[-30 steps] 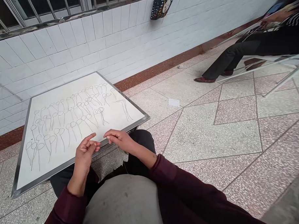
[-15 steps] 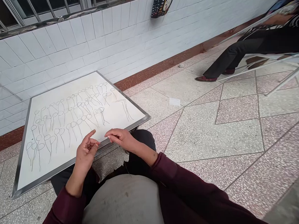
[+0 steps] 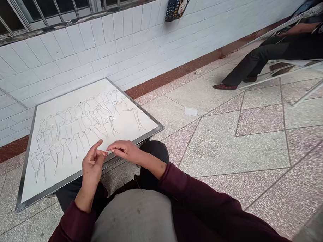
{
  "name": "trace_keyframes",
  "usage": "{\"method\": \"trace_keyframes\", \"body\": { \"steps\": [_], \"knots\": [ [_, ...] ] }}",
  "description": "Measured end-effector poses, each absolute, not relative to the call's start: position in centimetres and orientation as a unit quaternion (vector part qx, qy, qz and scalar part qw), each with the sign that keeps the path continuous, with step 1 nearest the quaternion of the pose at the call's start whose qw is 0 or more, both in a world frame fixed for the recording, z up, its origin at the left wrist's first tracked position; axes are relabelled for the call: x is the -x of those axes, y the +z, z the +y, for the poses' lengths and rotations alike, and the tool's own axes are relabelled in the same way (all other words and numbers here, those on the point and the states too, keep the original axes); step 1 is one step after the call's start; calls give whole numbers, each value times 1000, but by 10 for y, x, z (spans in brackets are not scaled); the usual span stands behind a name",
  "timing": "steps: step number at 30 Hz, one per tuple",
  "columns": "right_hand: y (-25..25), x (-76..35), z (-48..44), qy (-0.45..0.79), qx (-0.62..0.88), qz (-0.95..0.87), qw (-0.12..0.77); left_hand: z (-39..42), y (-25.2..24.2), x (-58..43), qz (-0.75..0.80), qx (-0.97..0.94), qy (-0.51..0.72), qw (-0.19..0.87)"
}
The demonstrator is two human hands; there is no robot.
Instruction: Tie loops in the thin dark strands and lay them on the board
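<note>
"Dozens of thin, dark, looped strands (image 3: 111,119): where?"

"On the white, metal-edged board (image 3: 91,89), beyond the bare left hand (image 3: 92,165)."

"Its grip?"

"Thumb and finger together; the bare right hand (image 3: 129,151), just beside, likewise. Whether either clamps a strand, I can't tell."

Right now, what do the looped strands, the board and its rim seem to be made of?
Looped strands: perhaps thread or fine wire; thin, dark, curved lines, and the look leaves it open.
Board: possibly laminate or painted wood; flat, pale, smooth.
Rim: probably metal; grey with bright reflections.
</note>
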State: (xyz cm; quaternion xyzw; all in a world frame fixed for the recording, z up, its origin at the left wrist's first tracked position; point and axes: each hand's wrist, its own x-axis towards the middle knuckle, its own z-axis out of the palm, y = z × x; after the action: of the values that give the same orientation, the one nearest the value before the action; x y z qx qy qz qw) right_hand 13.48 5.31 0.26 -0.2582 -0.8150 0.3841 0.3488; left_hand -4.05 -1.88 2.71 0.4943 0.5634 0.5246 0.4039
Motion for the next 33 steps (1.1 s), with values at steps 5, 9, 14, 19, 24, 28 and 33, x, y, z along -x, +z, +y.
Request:
{"method": "trace_keyframes", "body": {
  "steps": [5,9,14,19,24,28,33],
  "knots": [
    [2,-132,59,331,218,-859,325,-19,26,44,546,-467,537,443],
    [2,-133,61,299,208,-879,308,-19,26,45,546,-453,538,455],
    [7,-134,60,251,212,-902,281,-17,24,46,551,-443,532,466],
    [9,-133,59,227,213,-912,268,-15,25,44,573,-434,522,460],
    [6,-131,55,333,277,-847,308,-15,30,43,569,-414,548,452],
    [3,-133,54,450,323,-769,318,-18,30,46,563,-402,547,471],
    [2,-134,55,550,320,-703,318,-18,27,46,577,-420,535,452]
  ]
}}
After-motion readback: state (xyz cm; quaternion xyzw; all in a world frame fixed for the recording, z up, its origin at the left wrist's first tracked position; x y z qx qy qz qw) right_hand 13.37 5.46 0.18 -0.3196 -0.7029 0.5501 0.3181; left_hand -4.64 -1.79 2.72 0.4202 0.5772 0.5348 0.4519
